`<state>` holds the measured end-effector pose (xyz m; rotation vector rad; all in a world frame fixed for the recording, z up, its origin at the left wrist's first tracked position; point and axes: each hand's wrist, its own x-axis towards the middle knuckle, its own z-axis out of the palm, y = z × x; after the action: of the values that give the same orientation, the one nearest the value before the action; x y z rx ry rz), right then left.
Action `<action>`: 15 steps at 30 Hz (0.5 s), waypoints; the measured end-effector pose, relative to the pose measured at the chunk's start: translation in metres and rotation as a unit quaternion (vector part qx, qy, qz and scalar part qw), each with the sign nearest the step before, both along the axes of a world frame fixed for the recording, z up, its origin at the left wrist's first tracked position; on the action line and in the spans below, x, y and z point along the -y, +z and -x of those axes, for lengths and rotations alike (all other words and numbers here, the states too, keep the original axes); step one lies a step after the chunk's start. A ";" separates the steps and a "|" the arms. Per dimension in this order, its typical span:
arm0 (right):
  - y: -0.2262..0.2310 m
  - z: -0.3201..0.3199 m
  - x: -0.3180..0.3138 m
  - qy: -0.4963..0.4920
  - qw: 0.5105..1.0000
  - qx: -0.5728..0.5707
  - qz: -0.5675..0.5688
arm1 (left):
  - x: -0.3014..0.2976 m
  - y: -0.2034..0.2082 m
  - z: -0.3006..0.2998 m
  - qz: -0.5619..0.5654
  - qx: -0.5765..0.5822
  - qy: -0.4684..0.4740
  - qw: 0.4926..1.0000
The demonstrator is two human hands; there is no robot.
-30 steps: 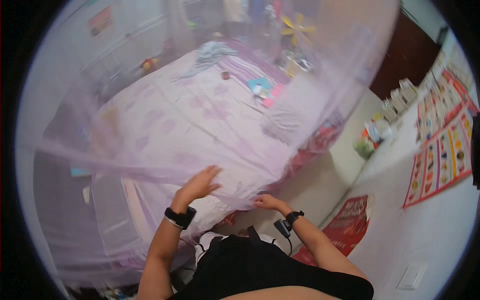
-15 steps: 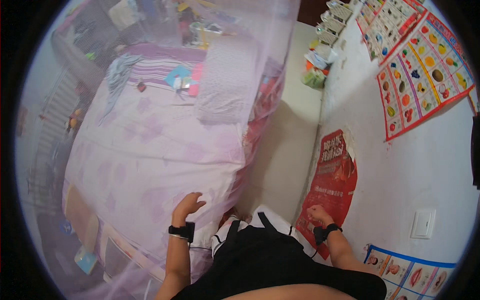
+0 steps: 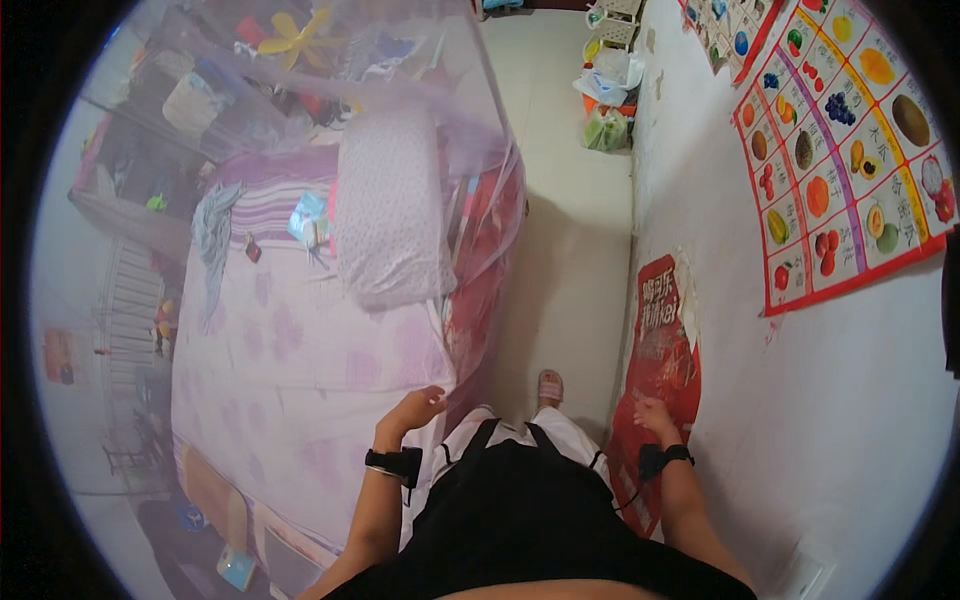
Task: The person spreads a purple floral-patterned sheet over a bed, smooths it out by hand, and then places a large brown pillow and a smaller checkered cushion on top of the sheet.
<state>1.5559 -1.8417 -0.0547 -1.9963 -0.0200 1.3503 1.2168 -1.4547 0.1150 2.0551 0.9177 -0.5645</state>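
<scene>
My left hand hangs in the air beside the near right edge of the bed. Its fingers are loosely extended and nothing is in them. On the other side my right hand hovers in front of a torn red poster on the lower wall. It looks empty too, with the fingers partly apart. Each wrist carries a black strapped device, and a thin cable runs from it. A sheer purple mosquito net hangs around the bed; whether my left hand touches it I cannot tell.
A narrow tiled floor runs ahead between bed and wall; my sandalled foot stands on it. Plastic bags and a white basket rack stand along the wall. A fruit chart hangs right. A pillow lies on the bed.
I have moved forward along the aisle; the pillow, bags and fruit chart appear closer. One foot has come into view ahead. Both hands stay low at my sides, empty.
</scene>
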 end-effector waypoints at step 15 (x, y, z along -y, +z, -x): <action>0.004 -0.126 -0.134 -0.010 1.000 -0.026 -0.006 | -0.143 -0.060 -0.245 -0.028 0.071 -0.215 0.974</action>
<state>1.6815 -1.7073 -0.0504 -1.9458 0.0174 1.3860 1.4621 -1.3113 0.0551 2.3261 0.4062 -0.6121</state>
